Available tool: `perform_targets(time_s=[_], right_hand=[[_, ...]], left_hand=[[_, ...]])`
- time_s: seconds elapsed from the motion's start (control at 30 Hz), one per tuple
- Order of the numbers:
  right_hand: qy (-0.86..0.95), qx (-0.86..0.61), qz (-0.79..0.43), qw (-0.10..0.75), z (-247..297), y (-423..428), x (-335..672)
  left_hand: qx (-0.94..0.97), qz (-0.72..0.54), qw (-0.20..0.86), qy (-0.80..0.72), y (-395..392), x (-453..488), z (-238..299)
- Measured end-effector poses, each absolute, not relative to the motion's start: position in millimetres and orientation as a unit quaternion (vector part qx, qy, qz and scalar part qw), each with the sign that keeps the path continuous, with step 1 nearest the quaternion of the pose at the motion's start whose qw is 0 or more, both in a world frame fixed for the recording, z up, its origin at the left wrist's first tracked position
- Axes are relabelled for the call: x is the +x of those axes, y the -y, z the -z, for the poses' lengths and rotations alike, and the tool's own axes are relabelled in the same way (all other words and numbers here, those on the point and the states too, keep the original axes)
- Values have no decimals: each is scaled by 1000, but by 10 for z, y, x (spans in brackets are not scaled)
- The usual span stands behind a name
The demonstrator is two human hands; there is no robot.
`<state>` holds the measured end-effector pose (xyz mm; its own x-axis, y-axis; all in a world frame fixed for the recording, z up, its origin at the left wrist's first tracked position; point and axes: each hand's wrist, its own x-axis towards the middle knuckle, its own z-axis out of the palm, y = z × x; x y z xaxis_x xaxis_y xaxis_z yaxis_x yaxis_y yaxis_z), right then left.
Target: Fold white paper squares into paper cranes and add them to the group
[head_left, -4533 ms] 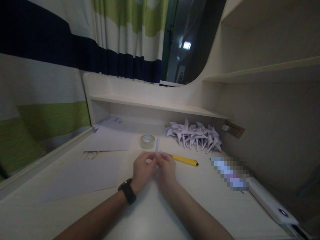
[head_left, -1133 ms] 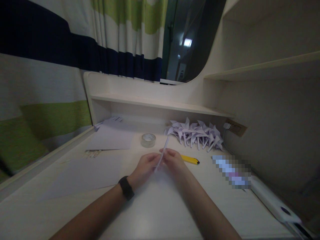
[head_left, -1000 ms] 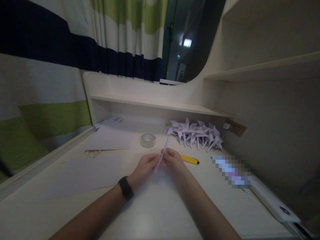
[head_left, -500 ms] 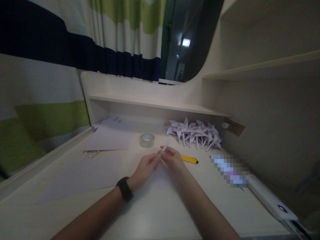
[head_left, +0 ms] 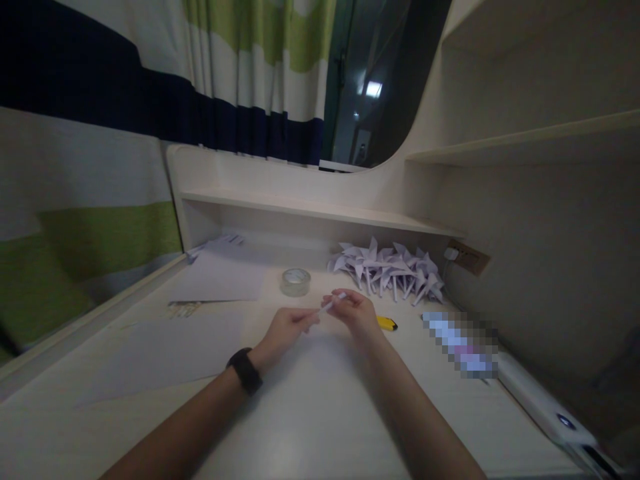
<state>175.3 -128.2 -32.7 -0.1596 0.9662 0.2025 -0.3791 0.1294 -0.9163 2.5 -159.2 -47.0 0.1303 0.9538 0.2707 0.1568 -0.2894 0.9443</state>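
A thin white paper tube (head_left: 327, 307) is held between both hands above the desk, slanting up to the right. My left hand (head_left: 287, 331) pinches its lower end. The fingers of my right hand (head_left: 354, 312) close round its upper part, and the tip shows past them. Just behind the hands stands a roll of clear tape (head_left: 295, 282). A yellow utility knife (head_left: 387, 323) lies right of my right hand, partly hidden by it. Farther back is a pile of white paper pinwheels (head_left: 387, 267) with paper sticks.
White paper sheets (head_left: 215, 273) lie at the left, with small pale sticks (head_left: 184, 309) beside them. A blurred-out flat object (head_left: 460, 343) and a white power strip (head_left: 545, 400) line the right side. A low shelf (head_left: 300, 208) spans the back.
My hands have moved slightly apart. The paper tube has tipped from steep to a flatter slant, and my right hand has shifted right, covering more of the knife.
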Motion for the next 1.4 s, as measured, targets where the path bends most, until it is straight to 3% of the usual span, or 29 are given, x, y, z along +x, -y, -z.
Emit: perform_targets(time_s=[0.27, 0.5, 0.73, 0.83, 1.07, 1.4], right_hand=[[588, -378, -509, 501, 309, 1180, 1908], [632, -456, -399, 483, 503, 1282, 1991], [729, -405, -283, 473, 621, 1430, 1935], [795, -393, -192, 419, 665, 1421, 1977], [894, -399, 25, 201, 728, 1411, 2009], [891, -419, 100, 144, 719, 1481, 1929]], left_hand=[[699, -459, 310, -452, 1480, -172, 494], [808, -364, 132, -445, 1520, -240, 502], [852, -314, 76, -412, 1611, -104, 557], [869, -289, 81, -394, 1612, -97, 556], [866, -281, 74, -407, 1611, -125, 552], [888, -147, -114, -420, 1726, 1, 531]])
